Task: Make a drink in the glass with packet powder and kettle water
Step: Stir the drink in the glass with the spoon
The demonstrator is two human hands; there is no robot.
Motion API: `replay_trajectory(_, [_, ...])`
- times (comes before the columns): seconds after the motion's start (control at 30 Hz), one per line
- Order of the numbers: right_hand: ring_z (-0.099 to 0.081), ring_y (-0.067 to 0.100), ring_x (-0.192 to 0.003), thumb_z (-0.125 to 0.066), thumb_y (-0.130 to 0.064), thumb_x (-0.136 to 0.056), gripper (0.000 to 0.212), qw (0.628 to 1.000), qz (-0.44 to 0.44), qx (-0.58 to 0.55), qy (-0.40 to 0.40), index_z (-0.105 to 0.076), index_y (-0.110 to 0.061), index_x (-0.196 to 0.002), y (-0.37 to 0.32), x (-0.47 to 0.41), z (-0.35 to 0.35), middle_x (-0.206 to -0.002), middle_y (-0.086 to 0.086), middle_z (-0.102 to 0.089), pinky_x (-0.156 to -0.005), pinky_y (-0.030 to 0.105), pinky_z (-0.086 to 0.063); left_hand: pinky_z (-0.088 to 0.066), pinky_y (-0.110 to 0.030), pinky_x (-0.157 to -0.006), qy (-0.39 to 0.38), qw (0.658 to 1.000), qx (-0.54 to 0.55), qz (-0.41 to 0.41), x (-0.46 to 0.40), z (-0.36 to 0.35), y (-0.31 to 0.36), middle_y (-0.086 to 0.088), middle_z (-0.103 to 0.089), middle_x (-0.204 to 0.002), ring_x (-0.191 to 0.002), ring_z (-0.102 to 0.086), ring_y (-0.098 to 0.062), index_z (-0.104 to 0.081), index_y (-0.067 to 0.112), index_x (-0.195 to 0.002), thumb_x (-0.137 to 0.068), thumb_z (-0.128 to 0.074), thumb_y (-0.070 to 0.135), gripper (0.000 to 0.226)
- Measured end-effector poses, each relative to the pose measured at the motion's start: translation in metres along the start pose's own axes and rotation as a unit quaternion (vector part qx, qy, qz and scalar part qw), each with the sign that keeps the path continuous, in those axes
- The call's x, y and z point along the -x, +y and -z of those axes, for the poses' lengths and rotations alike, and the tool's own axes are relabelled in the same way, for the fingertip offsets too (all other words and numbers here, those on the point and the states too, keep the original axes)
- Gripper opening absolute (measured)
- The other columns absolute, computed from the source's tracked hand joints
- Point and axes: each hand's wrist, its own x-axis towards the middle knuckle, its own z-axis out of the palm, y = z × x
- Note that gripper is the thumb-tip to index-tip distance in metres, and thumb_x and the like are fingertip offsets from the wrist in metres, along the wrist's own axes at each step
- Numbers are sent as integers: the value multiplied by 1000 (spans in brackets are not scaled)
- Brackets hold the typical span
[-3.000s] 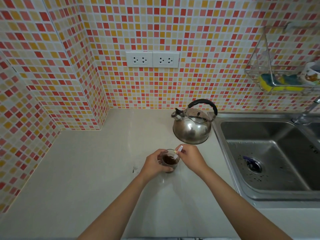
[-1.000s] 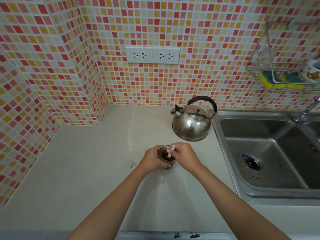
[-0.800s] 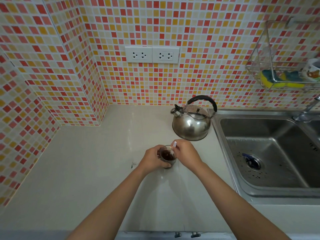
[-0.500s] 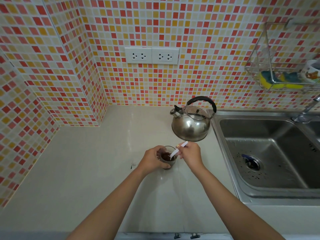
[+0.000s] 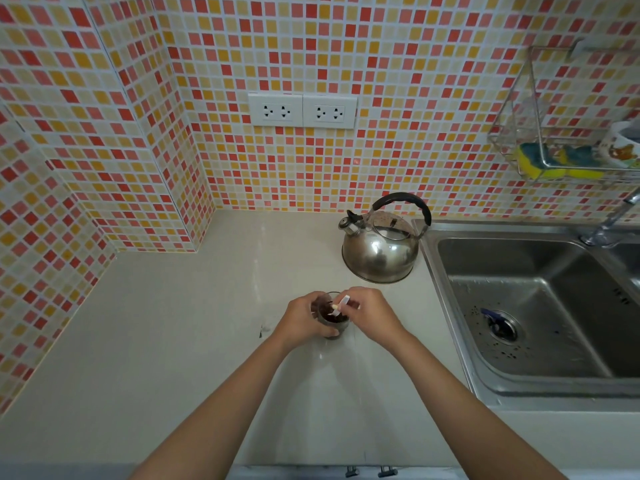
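The glass point(image 5: 331, 318) stands on the counter point(image 5: 166, 341) near the middle of the view, at about 7 o'clock from the kettle point(image 5: 381, 249), and much of it is hidden: the left hand point(image 5: 304, 320) wraps its left side, fingers curled around the wall, so only the rim, the dark brown drink inside and a strip of the lower right wall show. The right hand point(image 5: 372, 313) sits at 3 o'clock from the glass, its thumb and forefinger pinching a small white stick point(image 5: 341, 303) whose pale tip points down over the rim; whether this is a rolled packet or a stirrer is too small to tell, and whether the tip touches the liquid cannot be made out. The other right fingers are folded under and mostly hidden. The kettle's spout points toward 10 o'clock, its black handle arched above the lid. The sink point(image 5: 540, 306) lies at 3 o'clock, cut off by the right edge, as is the wire rack point(image 5: 519, 109) at 2 o'clock holding sponges. Compared with half a second ago, the stick has dropped from a raised slant beyond the rim to a lower dip into the glass, and the right hand has moved closer to the left; glass, left hand and kettle have stayed put.
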Motion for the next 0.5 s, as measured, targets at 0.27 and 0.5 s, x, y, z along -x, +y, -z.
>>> replay_trajectory(0.27, [-56,4,-49,-61,-8,-86,13,990,-111,-56,67,-69,-5,-76,8,-11,-4,-58,3,-63,-60,29,-46,-56,-28,-88,-4,1000,3,4,-1,0,1,3,-72,-101,-97,-69,-16,-67,20,-106,-50,-89,9,61])
replay_trajectory(0.5, [-64,23,-79,-53,-17,-91,19,995,-57,68,38,-71,-11,-86,5,-14,0,-78,4,-69,-72,35,-52,-55,-25,-86,-7,1000,-8,-1,-1,1,3,3,-73,-101,-97,-68,-15,-67,22,-105,-51,-89,9,60])
